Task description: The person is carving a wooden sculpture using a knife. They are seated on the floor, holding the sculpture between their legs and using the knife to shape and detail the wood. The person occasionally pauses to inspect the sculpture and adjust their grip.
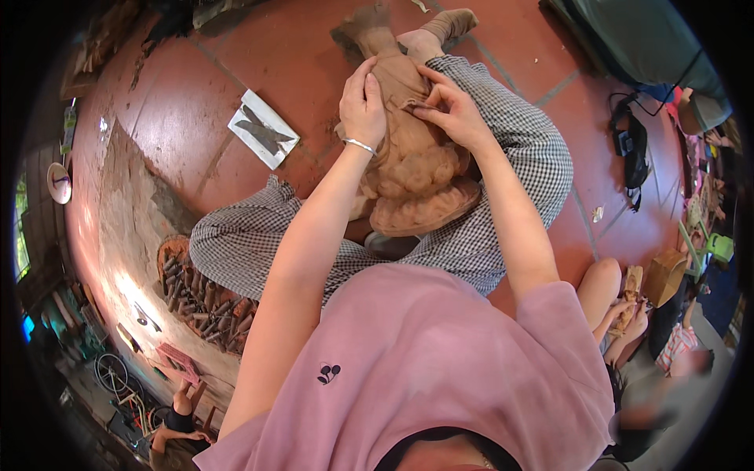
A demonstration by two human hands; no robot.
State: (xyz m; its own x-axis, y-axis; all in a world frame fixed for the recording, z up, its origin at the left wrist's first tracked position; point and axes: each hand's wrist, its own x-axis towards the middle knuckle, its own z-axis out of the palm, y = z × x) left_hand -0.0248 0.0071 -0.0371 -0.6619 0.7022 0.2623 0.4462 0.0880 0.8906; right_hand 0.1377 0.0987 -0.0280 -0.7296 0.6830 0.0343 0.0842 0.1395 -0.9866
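Note:
A brown wooden carving (pixel 416 173) lies across my lap between my crossed legs. Its rounded, petal-like base points toward me, and its narrower end reaches away over the floor. My left hand (pixel 364 110) is wrapped against the carving's left side, a silver bangle on the wrist. On the other side, my right hand (pixel 454 108) bends over the surface with thumb and fingers pinched together. A small brown edge shows at those fingertips, too slight to name. The carving's underside is hidden by my legs.
On the red tiles at the left, a white tray (pixel 275 160) bears dark flat pieces. A round basket (pixel 170 253) of several wooden-handled tools stands by my left knee, next to a large wooden slab (pixel 126 177). A black bag (pixel 631 149) lies right; other people sit at both lower sides.

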